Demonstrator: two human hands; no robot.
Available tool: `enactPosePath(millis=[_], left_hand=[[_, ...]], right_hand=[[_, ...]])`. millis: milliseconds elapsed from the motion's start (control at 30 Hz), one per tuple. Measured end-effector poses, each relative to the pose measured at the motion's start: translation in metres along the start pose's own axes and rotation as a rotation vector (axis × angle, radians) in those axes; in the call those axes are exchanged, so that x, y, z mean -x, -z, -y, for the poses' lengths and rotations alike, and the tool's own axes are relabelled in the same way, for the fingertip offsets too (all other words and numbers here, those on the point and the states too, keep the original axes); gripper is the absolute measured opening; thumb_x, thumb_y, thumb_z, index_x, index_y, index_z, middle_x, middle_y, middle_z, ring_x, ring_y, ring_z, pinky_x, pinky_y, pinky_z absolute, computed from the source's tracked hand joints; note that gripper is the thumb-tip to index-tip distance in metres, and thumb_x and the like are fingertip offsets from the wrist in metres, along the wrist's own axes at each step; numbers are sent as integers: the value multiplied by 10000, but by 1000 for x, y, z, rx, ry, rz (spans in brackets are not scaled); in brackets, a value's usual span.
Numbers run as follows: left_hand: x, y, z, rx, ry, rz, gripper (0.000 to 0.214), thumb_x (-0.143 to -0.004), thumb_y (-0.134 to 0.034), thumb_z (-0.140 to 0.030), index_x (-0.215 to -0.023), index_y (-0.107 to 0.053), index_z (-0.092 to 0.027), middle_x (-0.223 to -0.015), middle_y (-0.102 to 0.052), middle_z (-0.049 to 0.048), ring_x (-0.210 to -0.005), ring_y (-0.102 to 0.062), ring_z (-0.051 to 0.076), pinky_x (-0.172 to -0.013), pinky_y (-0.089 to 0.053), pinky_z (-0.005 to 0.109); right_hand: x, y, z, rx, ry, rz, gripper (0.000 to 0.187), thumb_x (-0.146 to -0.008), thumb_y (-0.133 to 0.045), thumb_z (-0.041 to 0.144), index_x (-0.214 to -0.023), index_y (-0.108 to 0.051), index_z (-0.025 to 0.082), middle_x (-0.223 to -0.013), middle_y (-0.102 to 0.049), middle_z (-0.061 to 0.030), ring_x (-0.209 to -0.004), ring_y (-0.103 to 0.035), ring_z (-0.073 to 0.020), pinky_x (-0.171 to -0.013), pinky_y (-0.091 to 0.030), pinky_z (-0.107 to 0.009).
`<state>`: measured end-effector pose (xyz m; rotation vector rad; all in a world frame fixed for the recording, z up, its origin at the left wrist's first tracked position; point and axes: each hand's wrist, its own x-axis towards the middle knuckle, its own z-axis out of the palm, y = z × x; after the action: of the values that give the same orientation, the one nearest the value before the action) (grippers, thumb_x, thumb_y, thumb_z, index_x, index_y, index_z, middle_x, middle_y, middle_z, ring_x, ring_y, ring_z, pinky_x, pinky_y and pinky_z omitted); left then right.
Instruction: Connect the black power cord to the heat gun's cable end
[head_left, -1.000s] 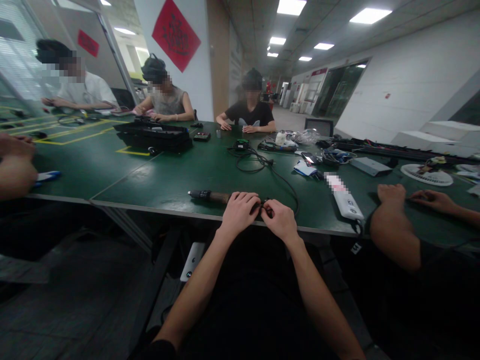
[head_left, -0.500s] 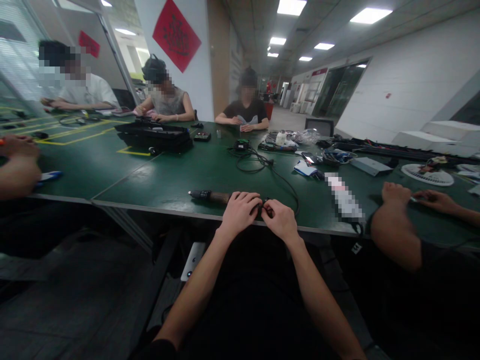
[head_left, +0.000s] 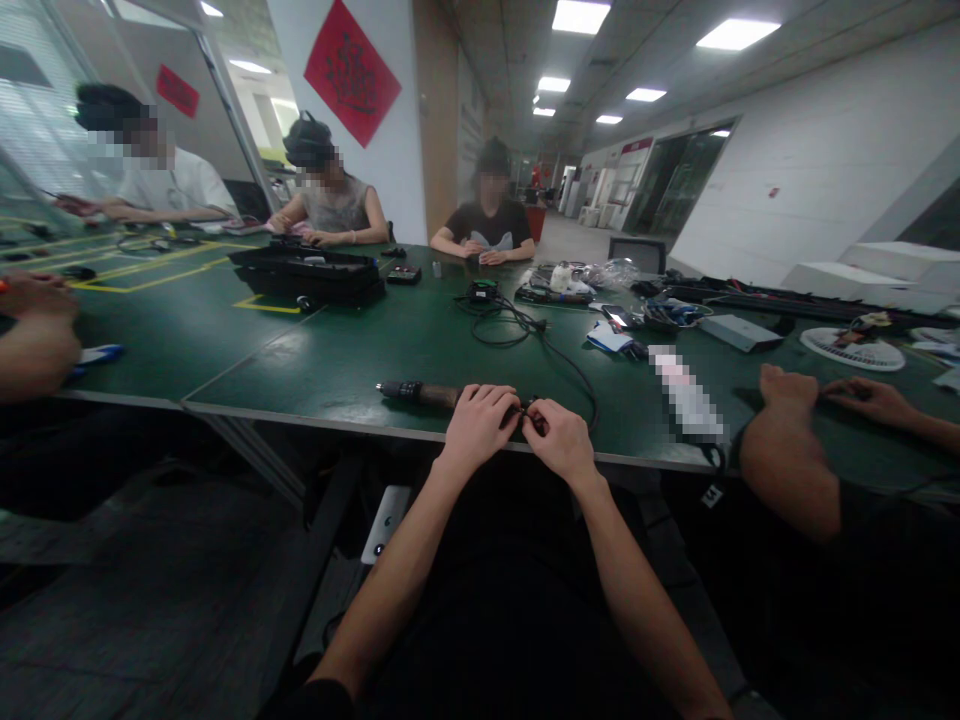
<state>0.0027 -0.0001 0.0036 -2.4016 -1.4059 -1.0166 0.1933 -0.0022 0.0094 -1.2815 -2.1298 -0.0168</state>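
The single view looks from the wearer's head, above and behind the fingers [head_left: 496, 393], facing forward and down, near enough to include both forearms [head_left: 403, 560] and the table [head_left: 337, 365] beyond them.

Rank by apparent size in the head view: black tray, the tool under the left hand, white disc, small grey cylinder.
1. Tray
2. Tool and disc: unsure, as the left hand hides part of the tool
3. Cylinder
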Motion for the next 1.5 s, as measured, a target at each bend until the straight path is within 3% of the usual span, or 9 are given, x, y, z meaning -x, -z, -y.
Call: enactPosePath(millis=[1367,1500], left_hand=[[0,3,-1,4,-16,10,201,-980,-615,-280,-1167,-682,-315,-1385,-683,5,-1264,-609,238,-1102,-416,476],[0,1,-1,-1,11,2,184,-985,-604,-293,-1150,-685,-287,-1355,-695,42,-1237,-621,257,-1090,-422,489]], right_hand=[[0,-1,0,-3,-4,0,93,-975,-584,309,-921,-638,256,-928,-693,-24,-801,-637,-188,-740,-436,-288],[0,-1,0,-1,-4,1,101,-974,-579,301,-907,-638,254,-920,-691,-24,-793,-634,-187,-732,-433,-289]])
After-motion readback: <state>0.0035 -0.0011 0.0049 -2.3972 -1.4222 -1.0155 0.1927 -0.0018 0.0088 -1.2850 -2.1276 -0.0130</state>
